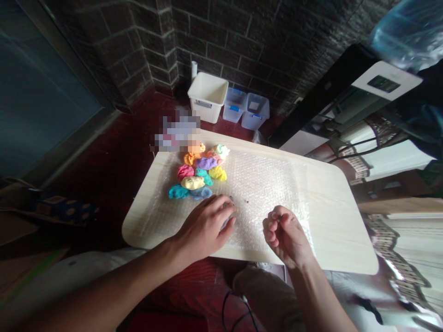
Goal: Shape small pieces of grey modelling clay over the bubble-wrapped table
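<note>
My left hand point(211, 223) rests low over the bubble wrap point(270, 184), its fingers curled around a dark grey lump point(226, 222) that looks like modelling clay and is mostly hidden. To its right, my right hand point(285, 235) is raised with the fingers bent in and the thumb pressed to the forefinger. Something small and dark seems to sit in that pinch, too small to name. A tiny dark bit point(247, 201) lies on the wrap between the hands. Beyond my left hand is a cluster of soft coloured lumps, among them a cream one point(193, 183), a purple one point(206, 163) and a yellow one point(218, 173).
The wrap covers much of a pale wooden table point(332, 207) with rounded corners. A white bin point(207, 94) and two clear plastic boxes point(255, 113) stand on the floor by the brick wall. A blurred patch hides something at the table's far left corner.
</note>
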`<act>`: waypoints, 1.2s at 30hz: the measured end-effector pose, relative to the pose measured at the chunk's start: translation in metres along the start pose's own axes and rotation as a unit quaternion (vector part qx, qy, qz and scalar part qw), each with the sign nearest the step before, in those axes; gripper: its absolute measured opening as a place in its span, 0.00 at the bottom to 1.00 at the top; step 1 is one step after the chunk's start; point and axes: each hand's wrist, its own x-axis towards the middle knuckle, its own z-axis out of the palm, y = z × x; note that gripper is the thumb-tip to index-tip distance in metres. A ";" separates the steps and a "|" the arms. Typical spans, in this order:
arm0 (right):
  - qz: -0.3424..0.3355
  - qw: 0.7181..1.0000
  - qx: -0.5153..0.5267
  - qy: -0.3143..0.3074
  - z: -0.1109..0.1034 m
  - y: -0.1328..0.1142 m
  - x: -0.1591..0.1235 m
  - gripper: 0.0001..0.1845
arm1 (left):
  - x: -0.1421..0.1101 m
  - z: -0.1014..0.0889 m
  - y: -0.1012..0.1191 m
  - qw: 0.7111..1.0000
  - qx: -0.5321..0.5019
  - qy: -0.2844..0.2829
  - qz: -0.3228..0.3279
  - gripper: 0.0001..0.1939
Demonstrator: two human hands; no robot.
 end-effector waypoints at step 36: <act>-0.054 0.993 0.020 0.104 -0.023 0.005 0.027 0.14 | 0.001 -0.001 -0.002 1.000 0.002 0.003 0.012 0.09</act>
